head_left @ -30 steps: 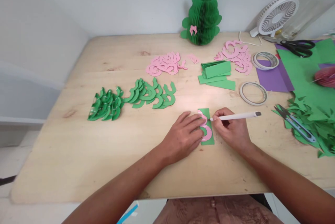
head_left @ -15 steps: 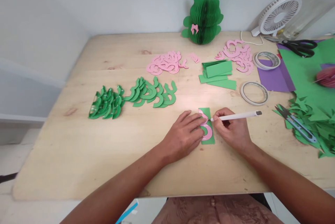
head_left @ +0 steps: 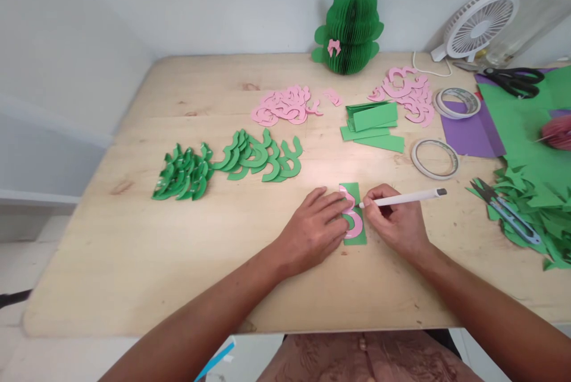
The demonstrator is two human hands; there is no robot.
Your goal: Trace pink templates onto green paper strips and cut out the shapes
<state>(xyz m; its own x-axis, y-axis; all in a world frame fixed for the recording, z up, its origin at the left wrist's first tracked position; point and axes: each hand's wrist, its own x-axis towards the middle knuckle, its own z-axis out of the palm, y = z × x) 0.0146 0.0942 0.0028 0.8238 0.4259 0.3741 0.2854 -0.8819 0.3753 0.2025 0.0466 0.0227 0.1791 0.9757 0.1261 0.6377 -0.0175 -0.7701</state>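
My left hand [head_left: 316, 228] lies flat with its fingers stretched out, pressing a pink curved paper cutout [head_left: 355, 225] onto a green paper strip [head_left: 361, 238]. The fingertips hide the cutout's left part. My right hand [head_left: 397, 221] is closed around a white pen [head_left: 401, 198] with a dark end. The pen's tip touches or nearly touches the right edge of the pink cutout, near its narrow middle; contact is too small to tell. Behind the hands lies a small stack of green strips [head_left: 375, 117].
To the left are green curved cutouts [head_left: 254, 153] and glossy folded green pieces [head_left: 182, 174]. Pink cutouts [head_left: 285, 105] lie behind them. A green honeycomb paper figure [head_left: 352, 28] and a fan [head_left: 479, 28] stand at the back. Tape rolls [head_left: 435, 159], snips [head_left: 508, 215], scissors [head_left: 513, 78] and green scraps [head_left: 544, 215] lie rightward.
Both hands, the pen and the pink cutout keep nearly the same places. The whole view has shifted very slightly.
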